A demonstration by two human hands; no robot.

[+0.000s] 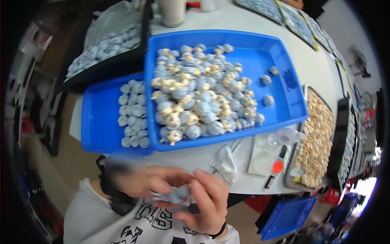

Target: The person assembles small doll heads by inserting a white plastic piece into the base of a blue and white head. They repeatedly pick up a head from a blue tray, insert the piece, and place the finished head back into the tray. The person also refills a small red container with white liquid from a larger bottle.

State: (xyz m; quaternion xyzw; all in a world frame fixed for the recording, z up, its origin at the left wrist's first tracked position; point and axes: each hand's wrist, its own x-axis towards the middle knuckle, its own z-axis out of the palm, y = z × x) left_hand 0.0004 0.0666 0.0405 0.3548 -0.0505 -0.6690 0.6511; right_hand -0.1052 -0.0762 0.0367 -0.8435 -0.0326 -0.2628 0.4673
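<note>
I hold one small blue-grey figure (177,194) close to my chest, below the table edge. My left hand (156,181) closes round it from one side and my right hand (209,203) pinches it from the other, fingers curled narrow, so both hands grip the same piece.

The figure looks smooth and rounded, so I judge it could slip out of my fingertips and drop to the floor, since nothing lies under it here. Squeezing harder might snap a thin part, though I cannot tell how fragile it is.

The blue tray (284,61) ahead is hard plastic with a raised rim, and holds a heap of round-headed figures (199,95), blue-grey with cream faces. A second tray (95,122), tucked partly under it, carries plain blue-grey caps (133,114). A crumpled white cloth (225,162) lies soft on the table (317,69). To my right a metal tray (330,122) holds cream pieces.
</note>
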